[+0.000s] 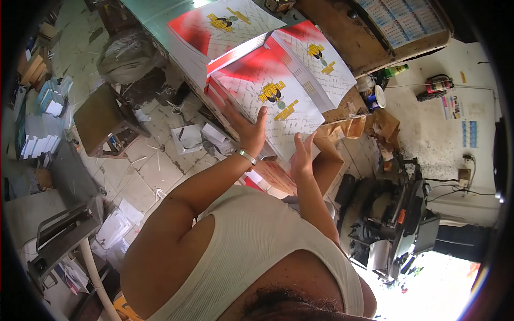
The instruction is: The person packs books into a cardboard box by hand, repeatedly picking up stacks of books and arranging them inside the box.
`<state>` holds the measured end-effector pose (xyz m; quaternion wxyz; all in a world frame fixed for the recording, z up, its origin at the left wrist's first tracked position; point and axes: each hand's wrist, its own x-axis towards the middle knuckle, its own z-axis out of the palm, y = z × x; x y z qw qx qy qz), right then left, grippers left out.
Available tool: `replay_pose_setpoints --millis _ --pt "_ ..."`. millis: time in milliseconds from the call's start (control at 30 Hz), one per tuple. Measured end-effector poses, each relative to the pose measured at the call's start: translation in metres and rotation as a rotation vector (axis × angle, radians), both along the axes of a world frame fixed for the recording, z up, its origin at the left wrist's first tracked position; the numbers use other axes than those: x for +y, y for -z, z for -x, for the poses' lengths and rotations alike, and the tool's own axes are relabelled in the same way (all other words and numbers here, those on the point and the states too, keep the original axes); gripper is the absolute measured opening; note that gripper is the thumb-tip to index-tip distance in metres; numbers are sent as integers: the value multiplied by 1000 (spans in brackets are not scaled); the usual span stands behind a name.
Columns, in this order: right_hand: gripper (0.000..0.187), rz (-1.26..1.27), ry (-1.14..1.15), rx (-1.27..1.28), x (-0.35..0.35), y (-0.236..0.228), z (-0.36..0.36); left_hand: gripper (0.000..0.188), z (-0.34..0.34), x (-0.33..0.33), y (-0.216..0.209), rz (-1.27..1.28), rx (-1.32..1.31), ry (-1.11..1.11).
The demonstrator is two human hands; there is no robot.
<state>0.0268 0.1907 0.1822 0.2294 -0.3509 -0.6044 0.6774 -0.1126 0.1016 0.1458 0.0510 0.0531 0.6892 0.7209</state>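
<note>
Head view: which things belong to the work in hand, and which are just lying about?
In hand: left hand and right hand on the red-and-white printed sheet stack.
Lying about: wooden stool, paper scraps on the floor, green bottle.

bright daylight, blown-out corner, fisheye-bent edges

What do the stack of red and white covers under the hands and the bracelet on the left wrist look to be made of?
Stack of covers: thin printed paper or card, seemingly glossy; the edges show many fine layered sheets. Bracelet by the left hand: looks like polished metal, silvery with a bright glint, though plastic cannot be ruled out. The right hand rests on the stack's near edge.
</note>
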Motion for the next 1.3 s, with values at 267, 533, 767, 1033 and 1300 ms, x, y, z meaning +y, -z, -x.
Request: replay_pose_setpoints --millis 267,533,767,1033,1300 --pt "104 -55 59 -59 -8 1 24 115 8 2 9 -156 -3 15" --pt "68 389 89 136 -25 13 6 93 68 -29 26 -97 110 -6" --pt "64 601 102 270 -39 29 -3 60 99 -47 127 428 646 -60" --pt "89 313 11 69 -49 41 -9 40 118 -54 110 148 380 25" --pt "105 181 -77 212 -49 63 -18 30 123 -59 84 18 90 -27"
